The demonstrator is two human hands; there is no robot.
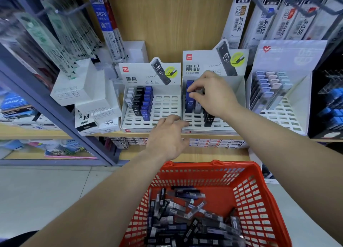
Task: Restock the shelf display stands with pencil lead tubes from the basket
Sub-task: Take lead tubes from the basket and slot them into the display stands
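Two white slotted display stands sit side by side on the wooden shelf: a left stand [163, 107] with white, black and blue lead tubes in its left columns, and a right stand [232, 90]. My right hand [211, 92] pinches the top of a blue lead tube [189, 103] standing in the right stand, beside a grey tube. My left hand [167, 135] hovers at the stands' front edge, fingers relaxed, holding nothing. Below, a red basket [259, 196] holds several loose lead tubes [185, 220].
A third stand [282, 102] with pastel tubes stands to the right. White refill boxes [92, 102] are stacked at the left. Hanging refill packs [259, 20] crowd the pegs above. A blue shelf frame [55, 113] slants across the left. Small boxes [213, 142] line the lower shelf.
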